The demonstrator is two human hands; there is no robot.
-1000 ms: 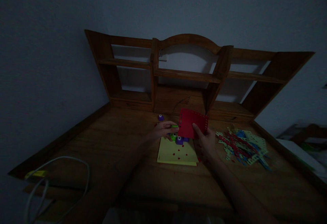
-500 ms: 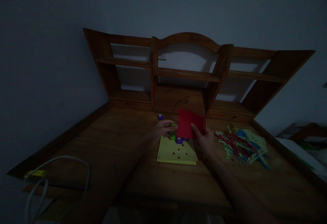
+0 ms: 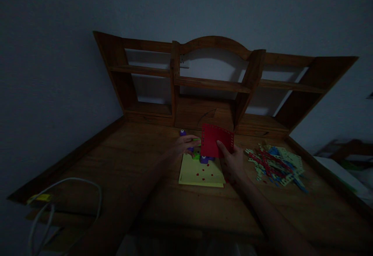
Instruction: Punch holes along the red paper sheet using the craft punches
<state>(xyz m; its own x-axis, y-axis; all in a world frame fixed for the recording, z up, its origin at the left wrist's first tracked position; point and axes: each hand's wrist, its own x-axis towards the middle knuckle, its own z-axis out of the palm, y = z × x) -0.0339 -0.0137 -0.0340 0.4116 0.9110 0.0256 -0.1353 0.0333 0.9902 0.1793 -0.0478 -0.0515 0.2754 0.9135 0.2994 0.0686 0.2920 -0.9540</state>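
Note:
My right hand (image 3: pixel 234 162) pinches a red sheet of paper (image 3: pixel 214 141), its thumb flat on the front. Rows of small cutouts line the sheet's top and side edges. At the sheet's left edge, my left hand (image 3: pixel 185 146) has its fingers and thumb curled around a green craft punch (image 3: pixel 197 156), partly covered by the fingers. Just below the red sheet sits a purple craft punch (image 3: pixel 204 160), on a stack of yellow paper (image 3: pixel 201 178). Tiny red cutouts are scattered over the yellow paper. Another purple punch (image 3: pixel 182 132) stands behind my left hand.
To the right lies a heap of punched paper strips (image 3: pixel 276 164) in red, blue and pale yellow. A wooden shelf unit (image 3: pixel 212 85) rises along the back of the desk (image 3: pixel 131 147). A white cable (image 3: pixel 100 193) loops at the front left, near a yellow object (image 3: pixel 42 197).
Both hands and the red sheet stay nearly where they were. The left fingers have shifted slightly around the green punch, and the whole view has drifted a little.

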